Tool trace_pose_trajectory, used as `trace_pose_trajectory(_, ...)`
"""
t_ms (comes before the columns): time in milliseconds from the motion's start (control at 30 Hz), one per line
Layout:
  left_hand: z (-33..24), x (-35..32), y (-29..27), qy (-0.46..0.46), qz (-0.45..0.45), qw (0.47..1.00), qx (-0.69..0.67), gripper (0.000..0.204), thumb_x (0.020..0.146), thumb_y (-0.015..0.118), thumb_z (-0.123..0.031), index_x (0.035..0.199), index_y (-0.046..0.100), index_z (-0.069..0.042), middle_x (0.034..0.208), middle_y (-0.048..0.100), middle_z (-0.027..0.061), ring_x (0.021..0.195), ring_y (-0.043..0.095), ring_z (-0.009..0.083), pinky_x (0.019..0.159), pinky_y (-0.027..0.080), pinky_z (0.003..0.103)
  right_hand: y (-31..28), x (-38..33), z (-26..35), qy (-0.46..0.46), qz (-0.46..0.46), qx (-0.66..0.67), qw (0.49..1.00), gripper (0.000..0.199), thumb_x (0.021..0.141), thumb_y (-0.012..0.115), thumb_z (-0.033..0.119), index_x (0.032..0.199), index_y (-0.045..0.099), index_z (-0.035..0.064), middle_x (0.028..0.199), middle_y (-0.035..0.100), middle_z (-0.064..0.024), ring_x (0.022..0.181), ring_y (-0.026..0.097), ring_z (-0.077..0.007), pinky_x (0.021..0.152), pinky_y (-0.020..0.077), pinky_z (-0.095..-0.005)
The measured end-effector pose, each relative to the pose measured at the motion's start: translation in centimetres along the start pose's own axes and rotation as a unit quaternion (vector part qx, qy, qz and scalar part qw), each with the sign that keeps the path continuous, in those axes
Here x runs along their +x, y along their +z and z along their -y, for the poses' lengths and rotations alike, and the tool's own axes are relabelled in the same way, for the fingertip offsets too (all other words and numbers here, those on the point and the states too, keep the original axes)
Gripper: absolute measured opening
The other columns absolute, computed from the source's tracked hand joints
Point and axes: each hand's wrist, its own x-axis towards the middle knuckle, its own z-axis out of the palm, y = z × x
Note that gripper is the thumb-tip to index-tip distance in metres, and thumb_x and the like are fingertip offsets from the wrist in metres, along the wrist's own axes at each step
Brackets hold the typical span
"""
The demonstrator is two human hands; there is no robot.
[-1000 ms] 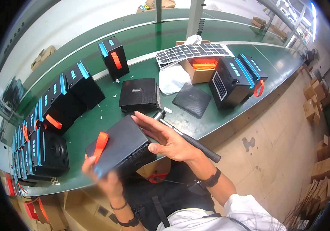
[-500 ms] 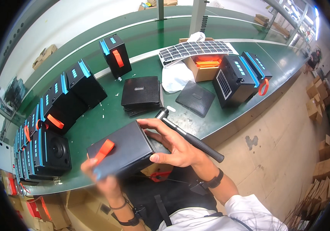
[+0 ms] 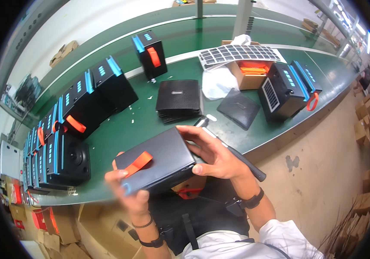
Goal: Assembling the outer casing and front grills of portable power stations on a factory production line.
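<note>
Between my hands I hold a black box-shaped speaker (image 3: 163,149) with an orange strap on its upper face and a bit of blue at its left end. My right hand (image 3: 217,157) is closed round the right end, thumb on the near edge and fingers on the far one. At the left end, my left hand (image 3: 128,190) grips the box beside the strap, its fingers slightly blurred. Just beyond lies a stack of black textured panels (image 3: 178,97). A hammer-like tool with a black handle (image 3: 247,162) lies partly hidden behind my right hand.
Several black speakers with blue trim (image 3: 79,101) line the left of the green bench (image 3: 144,123). Another speaker (image 3: 150,56) stands at the back, and two (image 3: 282,95) at the right edge. Nearby are a loose panel (image 3: 239,108), a solar-cell sheet (image 3: 241,54) and a carton with orange straps (image 3: 252,77).
The whole scene has shifted to the right in the picture. Both hands still hold the speaker, and the fingers of my left hand look less blurred.
</note>
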Motion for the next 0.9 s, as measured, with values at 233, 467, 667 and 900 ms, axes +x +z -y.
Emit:
trace_pose_trajectory(233,0.4,-0.8,-0.2,-0.029,0.008,0.999,-0.021,0.078,0.076,0.084,-0.060,0.123,0.042,-0.015,0.124,0.046,0.0120,0.116,0.048,0.0251,0.101,0.038,0.039,0.3,-0.2,0.2,0.000,0.015,-0.017,1.000,0.087,0.090,0.072,0.014,0.159,0.023,-0.0021,0.159,0.032,-0.0178,0.152,0.027,-0.0271,0.126,0.0178,-0.0427)
trace_pose_trajectory(467,0.4,-1.1,-0.7,-0.022,0.013,1.000,0.001,0.074,0.077,0.085,-0.056,0.124,0.043,-0.017,0.134,0.046,0.0207,0.125,0.047,0.0326,0.107,0.037,0.045,2.9,-0.4,1.1,-0.002,-0.020,-0.082,0.996,0.091,0.089,0.071,0.012,0.160,0.017,-0.0041,0.161,0.029,-0.0187,0.154,0.024,-0.0276,0.126,0.0163,-0.0402)
trace_pose_trajectory(667,1.0,-0.9,-0.4,0.012,0.011,1.000,-0.004,0.073,0.077,0.084,-0.057,0.124,0.044,-0.017,0.134,0.047,0.0223,0.127,0.047,0.0354,0.107,0.038,0.048,4.5,-0.1,0.4,-0.020,-0.074,-0.181,0.981,0.099,0.083,0.081,0.015,0.159,0.021,-0.0027,0.157,0.034,-0.0194,0.150,0.032,-0.0283,0.123,0.0223,-0.0392)
trace_pose_trajectory(900,1.0,-0.9,0.8,0.044,-0.007,0.999,0.011,0.073,0.080,0.081,-0.061,0.124,0.044,-0.016,0.133,0.048,0.0243,0.125,0.049,0.0367,0.103,0.042,0.048,4.8,0.0,-0.1,-0.009,-0.127,-0.198,0.972,0.107,0.077,0.090,0.021,0.158,0.024,-0.0003,0.153,0.040,-0.0189,0.146,0.038,-0.0285,0.121,0.0270,-0.0394)
